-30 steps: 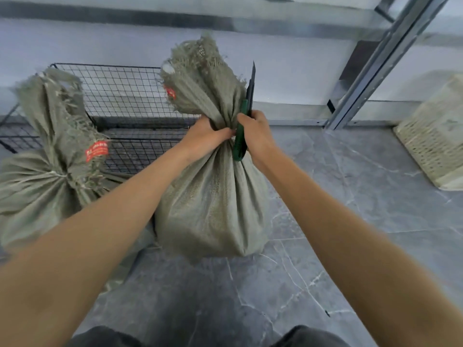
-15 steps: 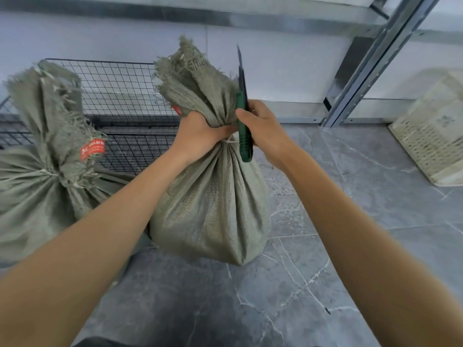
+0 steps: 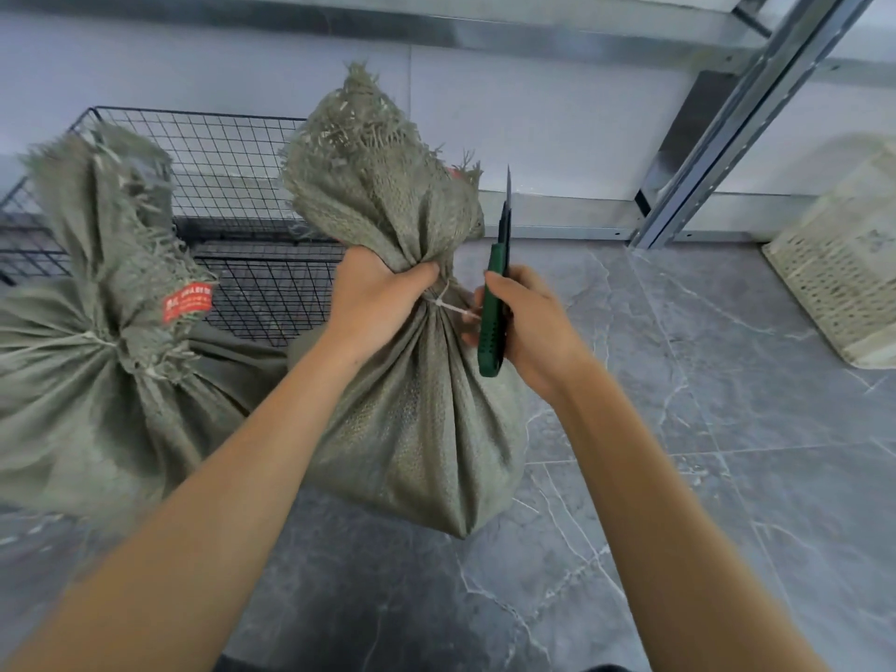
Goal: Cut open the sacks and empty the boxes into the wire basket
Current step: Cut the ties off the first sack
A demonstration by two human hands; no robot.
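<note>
Our left hand [image 3: 376, 303] grips the neck of the upright sack [image 3: 422, 429] just right of the wire basket [image 3: 232, 152]; its white tie [image 3: 448, 305] lies between that fist and the blade-up knife [image 3: 490, 332] our right hand [image 3: 533, 332] clasps

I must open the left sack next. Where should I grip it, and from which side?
Probably the gathered neck of the left sack, just above where it is cinched, coming from above: there the cloth narrows enough to grasp whole, and the frayed top stands free.
</note>
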